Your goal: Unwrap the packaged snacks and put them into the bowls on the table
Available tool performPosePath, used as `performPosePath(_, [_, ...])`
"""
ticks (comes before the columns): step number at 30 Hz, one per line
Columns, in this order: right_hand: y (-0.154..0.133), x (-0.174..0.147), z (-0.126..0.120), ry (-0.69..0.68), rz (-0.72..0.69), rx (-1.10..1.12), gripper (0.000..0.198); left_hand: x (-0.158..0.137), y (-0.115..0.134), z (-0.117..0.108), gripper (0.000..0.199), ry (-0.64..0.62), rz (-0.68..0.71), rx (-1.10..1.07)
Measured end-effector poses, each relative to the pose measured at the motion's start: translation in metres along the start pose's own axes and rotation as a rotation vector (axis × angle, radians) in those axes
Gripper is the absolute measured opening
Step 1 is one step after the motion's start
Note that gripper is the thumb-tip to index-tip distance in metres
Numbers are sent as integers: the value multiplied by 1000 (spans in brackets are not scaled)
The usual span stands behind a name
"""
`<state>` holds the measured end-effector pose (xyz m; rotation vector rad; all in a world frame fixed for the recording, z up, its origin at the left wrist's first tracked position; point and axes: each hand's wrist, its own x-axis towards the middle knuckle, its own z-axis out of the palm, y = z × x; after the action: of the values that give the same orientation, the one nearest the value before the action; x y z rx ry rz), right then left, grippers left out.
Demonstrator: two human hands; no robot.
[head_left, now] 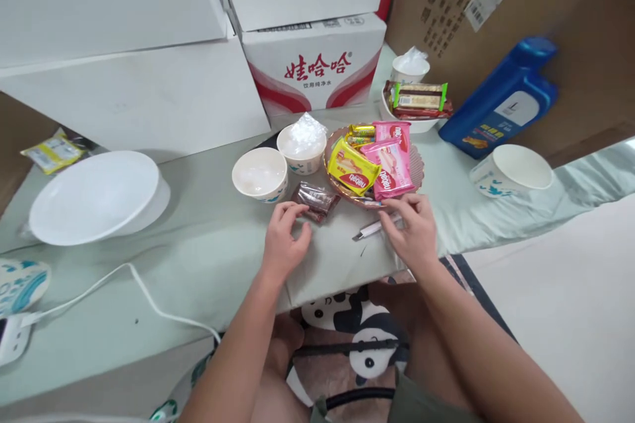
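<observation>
My left hand (286,241) rests with its thumb apart from the bent fingers, the fingertips at the near edge of dark brown wrapped snacks (316,196). At the front rim of a round plate (419,168) is my right hand (414,228), thumb and forefinger apart. Its forefinger is by a small packet (370,202), partly hidden at the rim. Beneath that hand lies a white utility knife (370,230), its rear end covered. Yellow wafer packets (353,168) and pink wafer packets (393,168) are piled on the plate.
Two paper bowls (260,175) stand left of the plate, one with clear plastic inside. Behind are a white bowl of snack bars (421,124) and a water carton (317,73). A blue bottle (501,102), another paper bowl (510,172), a large white bowl (99,195) and a white cable (149,291) surround them.
</observation>
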<state>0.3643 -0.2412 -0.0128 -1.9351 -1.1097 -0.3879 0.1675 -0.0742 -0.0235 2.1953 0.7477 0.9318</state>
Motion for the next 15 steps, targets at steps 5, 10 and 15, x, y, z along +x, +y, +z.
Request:
performPosePath(5, [10,6,1,-52,37,12,16,7,1,10,25,-57,-47,28])
performPosePath(10, [27,8,-11,-29,130,-83,17,9,3,15,23,-67,-68,44])
performPosePath(15, [36,7,-14,-105,196,-132,41,13,6,18,22,-67,-94,35])
